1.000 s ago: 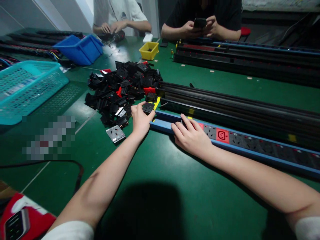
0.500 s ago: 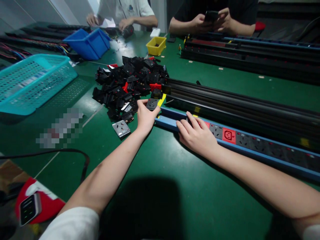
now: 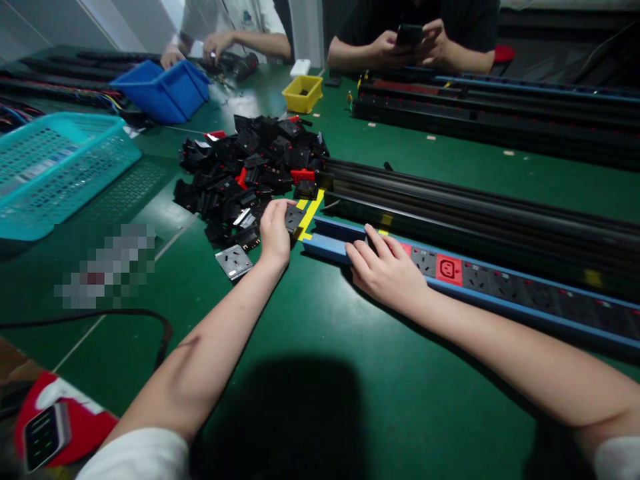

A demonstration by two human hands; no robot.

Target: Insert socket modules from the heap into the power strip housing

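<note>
My left hand [image 3: 276, 230] is closed around a black socket module [image 3: 295, 219], just left of the open end of a blue rail [image 3: 327, 247]. My right hand [image 3: 387, 263] lies across that rail, its fingers bent over a dark module [image 3: 371, 241] in the channel and largely covering it. To the right of these fingers, a red socket module [image 3: 449, 269] and several black ones sit in a row inside the rail. A loose socket module [image 3: 233, 261] lies on the table beside my left wrist, and behind it spreads a heap of black and red modules [image 3: 255, 160].
Long black rails [image 3: 450, 200] lie behind the blue one. Yellow tape [image 3: 312, 215] marks the table at the rail's end. A turquoise basket [image 3: 65, 173], a blue bin [image 3: 163, 90] and a yellow box [image 3: 302, 93] stand farther back. Two people sit opposite, one holding a phone [image 3: 409, 35].
My left hand has drawn back leftward from the rail's end with the socket module, uncovering more yellow tape. My right hand stays on the rail. The whole view has shifted slightly.
</note>
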